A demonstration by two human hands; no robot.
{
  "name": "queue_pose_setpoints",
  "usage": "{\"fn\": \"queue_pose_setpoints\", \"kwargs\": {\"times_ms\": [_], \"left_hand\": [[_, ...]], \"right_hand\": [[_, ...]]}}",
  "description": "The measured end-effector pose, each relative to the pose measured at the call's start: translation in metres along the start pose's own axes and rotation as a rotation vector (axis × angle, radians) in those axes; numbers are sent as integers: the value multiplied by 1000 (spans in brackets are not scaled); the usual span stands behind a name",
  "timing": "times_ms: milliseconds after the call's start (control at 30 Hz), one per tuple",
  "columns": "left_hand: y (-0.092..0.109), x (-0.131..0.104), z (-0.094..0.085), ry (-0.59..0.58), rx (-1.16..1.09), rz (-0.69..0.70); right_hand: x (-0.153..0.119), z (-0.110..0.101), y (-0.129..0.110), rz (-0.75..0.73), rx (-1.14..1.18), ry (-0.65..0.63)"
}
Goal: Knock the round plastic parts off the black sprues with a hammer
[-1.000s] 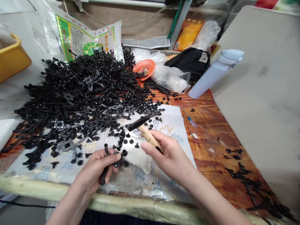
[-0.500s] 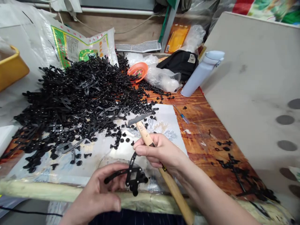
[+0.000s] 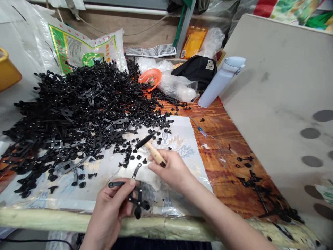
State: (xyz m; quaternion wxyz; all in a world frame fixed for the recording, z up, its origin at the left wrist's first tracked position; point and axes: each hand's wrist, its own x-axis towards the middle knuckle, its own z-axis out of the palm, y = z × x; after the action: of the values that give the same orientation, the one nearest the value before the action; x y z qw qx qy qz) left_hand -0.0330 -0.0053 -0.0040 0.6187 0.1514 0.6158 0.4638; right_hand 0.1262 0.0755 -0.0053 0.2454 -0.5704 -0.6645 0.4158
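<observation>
- Along the left part of the brown wooden table (image 3: pixel 221 139), toward its back edge, I see a large heap of small black parts (image 3: pixel 85 93).
- Near the front edge, I have the left hand (image 3: pixel 114 201) pinching one black jointed piece with slender arms (image 3: pixel 135 200) between thumb and fingers.
- Over the patterned white sheet (image 3: pixel 182 132), a black-headed hammer with pale wooden handle (image 3: pixel 155 154) is gripped firmly by the right hand (image 3: pixel 170 170).
- Near the right front corner lie some loose black pieces (image 3: pixel 281 210).
</observation>
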Motion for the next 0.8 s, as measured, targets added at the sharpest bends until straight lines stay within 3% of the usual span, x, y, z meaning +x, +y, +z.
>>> {"fn": "queue_pose_setpoints", "kwargs": {"times_ms": [133,367,567,667,800], "left_hand": [[5,8,-8,31,-15,-28],[2,12,-16,45,-66,-43],[2,10,-11,-6,10,-46],[4,10,-5,-28,29,-57],[4,13,1,-15,30,-90]], "right_hand": [[5,13,-8,-98,-98,2],[-19,22,-2,-200,-163,-84],[-22,-8,-1,-82,9,-3],[-27,-24,1,-62,-10,28],[-38,-21,10,-26,-133,-22]]}}
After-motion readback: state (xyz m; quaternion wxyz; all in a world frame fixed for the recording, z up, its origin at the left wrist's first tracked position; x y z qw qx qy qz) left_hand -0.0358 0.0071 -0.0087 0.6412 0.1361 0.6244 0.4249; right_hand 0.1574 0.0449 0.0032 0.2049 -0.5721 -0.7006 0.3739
